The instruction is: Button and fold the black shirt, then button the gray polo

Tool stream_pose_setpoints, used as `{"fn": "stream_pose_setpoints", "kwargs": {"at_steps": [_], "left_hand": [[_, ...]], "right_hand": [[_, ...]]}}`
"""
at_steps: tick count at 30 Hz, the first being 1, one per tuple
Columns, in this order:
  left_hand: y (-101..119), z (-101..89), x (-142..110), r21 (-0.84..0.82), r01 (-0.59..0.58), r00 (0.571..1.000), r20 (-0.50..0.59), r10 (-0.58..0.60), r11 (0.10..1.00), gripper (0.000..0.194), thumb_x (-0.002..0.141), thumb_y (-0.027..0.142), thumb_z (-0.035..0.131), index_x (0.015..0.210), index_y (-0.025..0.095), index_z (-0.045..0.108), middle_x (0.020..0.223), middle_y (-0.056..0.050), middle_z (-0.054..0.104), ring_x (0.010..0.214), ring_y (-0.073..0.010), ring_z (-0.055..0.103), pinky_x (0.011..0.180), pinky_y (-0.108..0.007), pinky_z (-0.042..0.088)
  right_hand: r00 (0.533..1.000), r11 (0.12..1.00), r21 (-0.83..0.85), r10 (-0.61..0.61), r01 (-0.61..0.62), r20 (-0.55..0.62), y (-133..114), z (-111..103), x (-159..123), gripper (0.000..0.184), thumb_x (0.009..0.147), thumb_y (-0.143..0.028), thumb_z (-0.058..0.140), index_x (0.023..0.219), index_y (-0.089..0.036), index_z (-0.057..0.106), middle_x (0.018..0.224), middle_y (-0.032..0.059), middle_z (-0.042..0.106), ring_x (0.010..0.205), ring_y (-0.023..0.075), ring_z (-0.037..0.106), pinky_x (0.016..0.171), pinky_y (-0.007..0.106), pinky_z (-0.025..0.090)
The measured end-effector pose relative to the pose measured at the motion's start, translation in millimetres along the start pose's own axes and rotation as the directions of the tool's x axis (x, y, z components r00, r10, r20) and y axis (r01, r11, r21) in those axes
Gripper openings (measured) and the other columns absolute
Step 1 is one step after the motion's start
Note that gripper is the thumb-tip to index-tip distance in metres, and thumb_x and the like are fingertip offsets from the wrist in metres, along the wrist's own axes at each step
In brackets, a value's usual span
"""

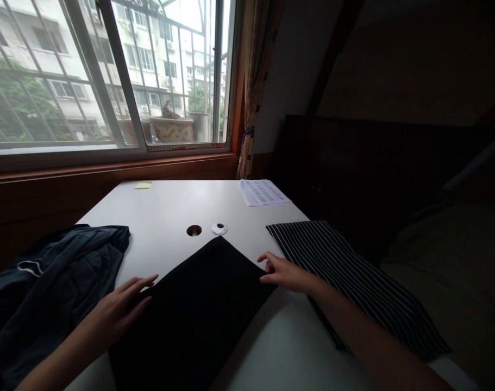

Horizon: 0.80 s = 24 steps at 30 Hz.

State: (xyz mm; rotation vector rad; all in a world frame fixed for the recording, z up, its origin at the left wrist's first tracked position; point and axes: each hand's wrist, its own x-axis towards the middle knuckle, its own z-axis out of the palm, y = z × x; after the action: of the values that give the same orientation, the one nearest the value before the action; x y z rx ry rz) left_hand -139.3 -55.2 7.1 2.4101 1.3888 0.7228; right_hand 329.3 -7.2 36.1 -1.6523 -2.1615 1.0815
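A black piece of folded cloth [194, 309] lies over the near middle of the white table, one corner pointing away from me. My left hand [125, 301] rests at its left edge, fingers stretched out, with the thumb over the fabric and apart from the fingers. At the right corner, my right hand [282, 271] has the cloth's edge between its thumb and bent fingers; the exact grip is partly hidden. Whether the cloth is a garment I cannot tell. Beyond my right forearm lies a black-and-white striped cloth [353, 271], partly covered by that arm.
A crumpled dark blue garment [71, 271] is heaped at the left of the white table [182, 201]. Printed sheets [264, 193] and a yellow note [143, 185] lie toward the far edge. A cable hole [194, 231] sits beside a round cover [219, 229]. Behind is a barred window.
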Motion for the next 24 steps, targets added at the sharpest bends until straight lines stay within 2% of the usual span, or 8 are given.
{"fn": "stream_pose_setpoints", "kwargs": {"at_steps": [4, 7, 11, 14, 16, 18, 21, 24], "left_hand": [[-2.3, 4.4, -2.5, -0.196, 0.111, 0.988, 0.130, -0.087, 0.974, 0.048, 0.097, 0.048, 0.055, 0.144, 0.037, 0.048, 0.109, -0.001, 0.073, 0.079, -0.0171, 0.073, 0.068, -0.024, 0.060], [14.0, 6.9, -6.9, -0.359, 0.264, 0.932, 0.334, -0.141, 0.895, 0.050, 0.094, 0.050, 0.058, 0.140, 0.035, 0.048, 0.102, 0.000, 0.071, 0.071, -0.0164, 0.071, 0.060, -0.024, 0.056], [60.0, -2.5, -11.8, -0.398, 0.469, 0.734, 0.671, -0.099, 0.788, 0.026, 0.088, 0.045, 0.067, 0.106, 0.026, 0.062, 0.093, 0.001, 0.072, 0.081, -0.0189, 0.071, 0.067, -0.025, 0.054], [84.9, -12.1, -11.1, -0.245, 0.448, 0.607, 0.789, -0.091, 0.860, 0.025, 0.080, 0.042, 0.075, 0.096, 0.023, 0.068, 0.098, -0.002, 0.071, 0.086, -0.0221, 0.068, 0.070, -0.026, 0.051], [88.1, -13.9, -8.9, -0.237, 0.427, 0.621, 0.778, -0.092, 0.873, 0.027, 0.083, 0.047, 0.072, 0.093, 0.021, 0.069, 0.099, -0.005, 0.071, 0.090, -0.0238, 0.067, 0.073, -0.029, 0.051], [82.7, -11.0, -5.7, -0.362, 0.500, 0.657, 0.750, -0.073, 0.787, 0.035, 0.090, 0.055, 0.061, 0.092, 0.019, 0.064, 0.092, -0.006, 0.071, 0.086, -0.0237, 0.068, 0.073, -0.031, 0.052], [68.5, -1.8, 2.7, -0.549, 0.555, 0.753, 0.651, -0.097, 0.625, 0.040, 0.094, 0.058, 0.056, 0.095, 0.019, 0.060, 0.090, -0.006, 0.072, 0.084, -0.0234, 0.070, 0.076, -0.034, 0.054], [56.1, 7.7, 17.5, -0.638, 0.503, 0.846, 0.503, -0.178, 0.583, 0.040, 0.093, 0.056, 0.060, 0.109, 0.019, 0.060, 0.110, -0.010, 0.072, 0.106, -0.0273, 0.067, 0.093, -0.040, 0.051]], "right_hand": [[0.996, 1.000, 0.022, 0.006, -0.004, -0.087, 8.1, -11.3, 10.2, 0.040, 0.080, -0.020, 0.070, 0.117, -0.020, 0.057, 0.080, -0.0038, 0.061, 0.074, 0.0151, 0.059, 0.065, 0.024, 0.042], [0.972, 0.997, 0.064, 0.051, -0.037, -0.230, 10.7, -24.1, 25.5, 0.038, 0.078, -0.018, 0.071, 0.114, -0.020, 0.060, 0.079, -0.0025, 0.062, 0.073, 0.0163, 0.059, 0.066, 0.026, 0.042], [0.939, 0.986, 0.155, 0.106, -0.058, -0.327, 11.9, -37.5, 52.2, 0.042, 0.086, -0.025, 0.063, 0.127, -0.023, 0.056, 0.092, 0.0024, 0.067, 0.083, 0.0193, 0.062, 0.073, 0.029, 0.047], [0.925, 0.968, 0.242, 0.145, -0.060, -0.351, 14.8, -39.6, 64.3, 0.047, 0.089, -0.035, 0.062, 0.134, -0.025, 0.052, 0.102, 0.0057, 0.069, 0.090, 0.0216, 0.064, 0.076, 0.031, 0.050], [0.923, 0.950, 0.306, 0.168, -0.058, -0.348, 18.0, -37.1, 64.7, 0.051, 0.091, -0.041, 0.061, 0.138, -0.026, 0.049, 0.106, 0.0073, 0.069, 0.094, 0.0230, 0.065, 0.076, 0.032, 0.052], [0.927, 0.926, 0.372, 0.186, -0.055, -0.327, 21.1, -32.6, 59.7, 0.054, 0.093, -0.046, 0.058, 0.142, -0.026, 0.045, 0.108, 0.0087, 0.069, 0.095, 0.0238, 0.066, 0.076, 0.033, 0.054], [0.939, 0.888, 0.458, 0.198, -0.051, -0.280, 23.8, -24.1, 47.1, 0.060, 0.095, -0.050, 0.055, 0.147, -0.027, 0.037, 0.110, 0.0095, 0.069, 0.096, 0.0243, 0.068, 0.076, 0.035, 0.056], [0.947, 0.859, 0.507, 0.213, -0.065, -0.240, 23.3, -16.4, 34.7, 0.076, 0.091, -0.054, 0.061, 0.152, -0.023, 0.029, 0.107, 0.0101, 0.069, 0.092, 0.0250, 0.069, 0.076, 0.037, 0.057]]}}
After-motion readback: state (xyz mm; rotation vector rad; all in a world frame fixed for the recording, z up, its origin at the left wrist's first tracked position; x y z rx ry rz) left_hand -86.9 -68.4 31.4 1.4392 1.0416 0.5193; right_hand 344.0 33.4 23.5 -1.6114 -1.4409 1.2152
